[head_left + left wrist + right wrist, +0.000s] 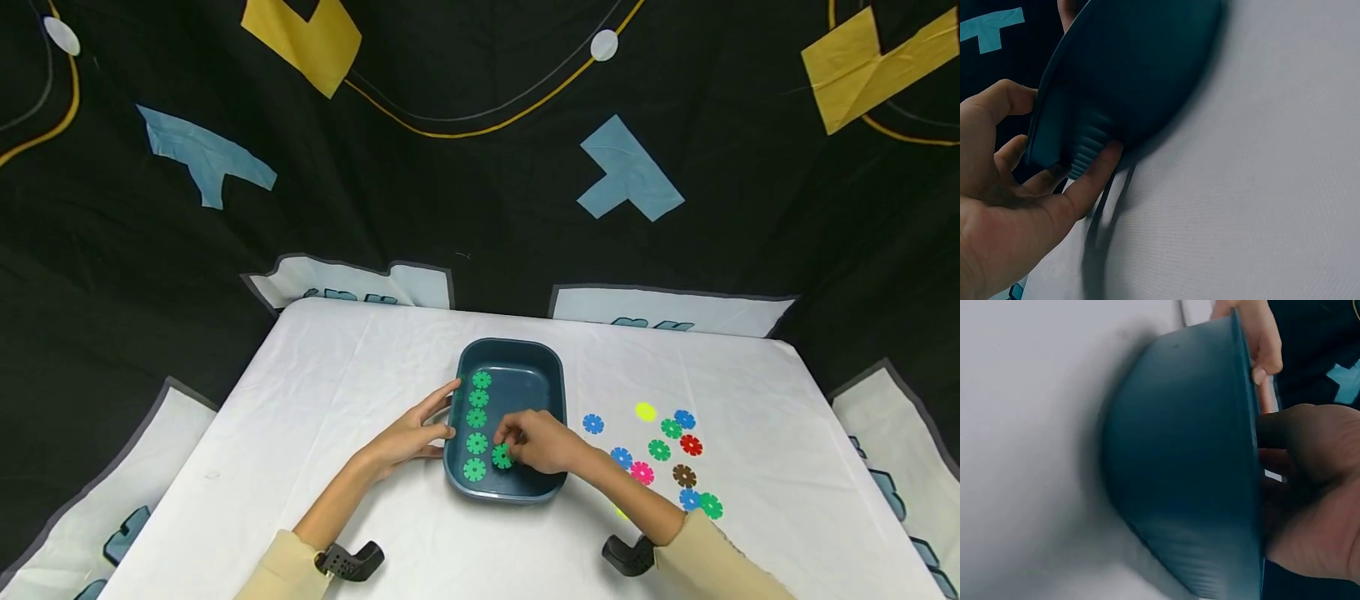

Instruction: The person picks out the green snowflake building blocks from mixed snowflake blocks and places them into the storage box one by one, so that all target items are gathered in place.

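A dark blue-green tray (pixel 525 387) stands on the white table. My left hand (pixel 408 435) grips its left side, with the thumb at the rim; in the left wrist view, the left hand (pixel 1029 187) has one finger against the ribbed outer wall. Several green notched discs (pixel 476 417) lie in a column along the tray's left inside. Over the tray's near half, my right hand (pixel 542 442) pinches another green notched disc (pixel 502 457), just right of that column. In the right wrist view the tray wall (pixel 1179 437) hides the fingertips of the right hand (pixel 1322 494).
Right of the tray lie loose notched discs: blue (pixel 593 424), yellow (pixel 646 412), red (pixel 691 445), pink (pixel 642 473), brown (pixel 684 476) and green (pixel 659 450). My right forearm passes over a yellow disc (pixel 621 512). A black curtain (pixel 495 217) hangs behind the table.
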Available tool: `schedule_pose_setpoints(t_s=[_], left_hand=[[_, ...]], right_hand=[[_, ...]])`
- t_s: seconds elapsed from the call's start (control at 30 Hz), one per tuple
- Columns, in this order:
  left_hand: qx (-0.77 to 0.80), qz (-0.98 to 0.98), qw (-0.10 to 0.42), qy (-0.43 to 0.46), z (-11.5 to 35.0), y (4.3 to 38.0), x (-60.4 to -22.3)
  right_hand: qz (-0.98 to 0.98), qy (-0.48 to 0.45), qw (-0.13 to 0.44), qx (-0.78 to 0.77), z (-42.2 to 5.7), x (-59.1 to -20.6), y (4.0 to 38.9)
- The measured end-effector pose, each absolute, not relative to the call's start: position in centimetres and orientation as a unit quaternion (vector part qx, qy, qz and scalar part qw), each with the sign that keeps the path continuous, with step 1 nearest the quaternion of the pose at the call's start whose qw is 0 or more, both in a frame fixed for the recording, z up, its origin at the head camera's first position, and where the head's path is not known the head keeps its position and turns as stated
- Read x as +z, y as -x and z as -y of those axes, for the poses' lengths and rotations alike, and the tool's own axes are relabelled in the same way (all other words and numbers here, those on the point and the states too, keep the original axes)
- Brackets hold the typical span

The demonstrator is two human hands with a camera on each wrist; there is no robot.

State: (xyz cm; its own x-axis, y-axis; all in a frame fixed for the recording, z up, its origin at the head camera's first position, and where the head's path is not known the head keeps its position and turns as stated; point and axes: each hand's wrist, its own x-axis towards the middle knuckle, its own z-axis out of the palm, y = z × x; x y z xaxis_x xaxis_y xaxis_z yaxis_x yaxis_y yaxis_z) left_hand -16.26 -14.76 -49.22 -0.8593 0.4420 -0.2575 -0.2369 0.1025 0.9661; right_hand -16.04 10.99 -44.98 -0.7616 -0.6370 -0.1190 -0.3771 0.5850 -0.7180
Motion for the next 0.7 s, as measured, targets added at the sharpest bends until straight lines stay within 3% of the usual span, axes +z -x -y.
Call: schedule_pose_setpoints(t_s=[0.7], left_hand=[[0.659,-0.705,0.251,-0.069,14.6,16.2,-49.0]], right_hand=[[-0.894,0.291,0.184,-0.288,-9.9,-46.1,15.7]])
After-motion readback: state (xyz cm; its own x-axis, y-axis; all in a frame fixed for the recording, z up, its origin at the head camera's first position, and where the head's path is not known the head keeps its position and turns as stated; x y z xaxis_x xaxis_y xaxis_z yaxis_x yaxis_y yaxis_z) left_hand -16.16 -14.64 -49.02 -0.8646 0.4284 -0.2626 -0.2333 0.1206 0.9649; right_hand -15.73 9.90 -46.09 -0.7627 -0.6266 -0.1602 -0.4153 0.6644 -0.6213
